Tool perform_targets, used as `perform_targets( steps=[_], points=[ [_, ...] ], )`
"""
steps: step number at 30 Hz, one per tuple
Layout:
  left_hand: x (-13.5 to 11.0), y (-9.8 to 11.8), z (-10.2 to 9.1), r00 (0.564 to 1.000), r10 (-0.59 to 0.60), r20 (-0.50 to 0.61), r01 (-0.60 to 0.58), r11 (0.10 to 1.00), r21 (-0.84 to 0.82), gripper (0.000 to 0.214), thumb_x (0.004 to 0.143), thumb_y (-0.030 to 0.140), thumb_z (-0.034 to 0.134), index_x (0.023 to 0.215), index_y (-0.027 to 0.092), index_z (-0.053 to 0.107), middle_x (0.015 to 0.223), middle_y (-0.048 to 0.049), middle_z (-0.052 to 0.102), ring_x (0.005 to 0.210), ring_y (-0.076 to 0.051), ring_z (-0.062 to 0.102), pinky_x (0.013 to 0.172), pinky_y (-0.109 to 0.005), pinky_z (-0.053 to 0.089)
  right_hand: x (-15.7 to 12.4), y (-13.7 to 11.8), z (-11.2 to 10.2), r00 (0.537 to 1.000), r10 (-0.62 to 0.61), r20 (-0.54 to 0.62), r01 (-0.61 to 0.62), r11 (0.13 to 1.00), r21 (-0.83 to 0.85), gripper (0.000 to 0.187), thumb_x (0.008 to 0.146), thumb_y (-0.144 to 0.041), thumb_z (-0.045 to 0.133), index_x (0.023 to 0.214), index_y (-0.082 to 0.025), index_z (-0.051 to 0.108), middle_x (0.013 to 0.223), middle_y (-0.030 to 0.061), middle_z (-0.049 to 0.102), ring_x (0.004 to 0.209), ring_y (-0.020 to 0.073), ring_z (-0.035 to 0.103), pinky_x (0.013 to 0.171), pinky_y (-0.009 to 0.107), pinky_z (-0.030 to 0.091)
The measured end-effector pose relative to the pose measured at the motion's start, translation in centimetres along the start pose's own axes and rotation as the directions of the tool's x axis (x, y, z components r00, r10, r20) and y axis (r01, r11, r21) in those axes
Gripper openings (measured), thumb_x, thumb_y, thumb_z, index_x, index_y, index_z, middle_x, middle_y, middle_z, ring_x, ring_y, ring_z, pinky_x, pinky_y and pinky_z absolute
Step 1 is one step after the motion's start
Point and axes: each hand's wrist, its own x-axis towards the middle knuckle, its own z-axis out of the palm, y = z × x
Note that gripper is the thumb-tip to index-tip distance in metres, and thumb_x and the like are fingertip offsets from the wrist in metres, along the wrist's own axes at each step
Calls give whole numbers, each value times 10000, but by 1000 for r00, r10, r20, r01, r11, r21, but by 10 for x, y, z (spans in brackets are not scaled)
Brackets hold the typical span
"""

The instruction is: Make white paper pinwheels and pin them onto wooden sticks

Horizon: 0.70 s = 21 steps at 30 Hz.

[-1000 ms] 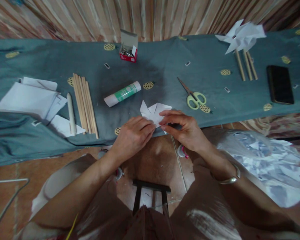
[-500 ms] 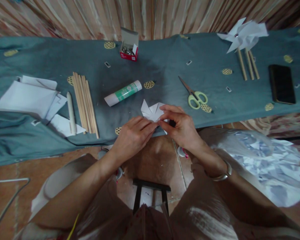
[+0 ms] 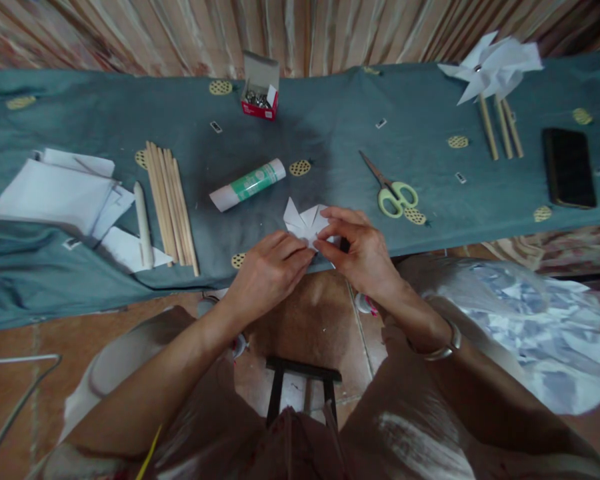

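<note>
- Head view, containers: a small red cardboard box (image 3: 255, 109) stands on the bench (image 3: 330, 100) with its flap up, holding shiny metal pieces (image 3: 257, 99); a see-through bag (image 3: 523, 297) at the lower right is filled with white and greyish paper scraps (image 3: 555, 340).
- Head view, hands: the folded white paper (image 3: 307, 221), with pointed flaps, is at the bench's near edge, between both hands. The left hand (image 3: 270, 272) presses its lower edge with bunched fingers; the right hand (image 3: 359, 248) pinches its right side, fingers narrow.
- Head view, materials: smooth teal cloth printed with pineapples covers the bench. On it lie slim round wooden sticks (image 3: 170, 203), a cylindrical green-and-white glue stick (image 3: 249, 185), green-handled scissors (image 3: 391, 190) and crisp-bladed paper pinwheels (image 3: 495, 70).
</note>
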Motion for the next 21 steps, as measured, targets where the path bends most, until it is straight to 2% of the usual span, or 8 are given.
perform_targets(
  steps=[21],
  points=[
    [0,-2,2,1000,-22,0,22,999,-27,155,949,177,530,901,143,674,850,-66,678,802,-180,602,711,-307,526,-1,0,2,1000,-17,-14,16,999,-32,45,812,-182,669,807,-226,678,1196,81,683,1128,257,606,996,476,478]
  ],
)
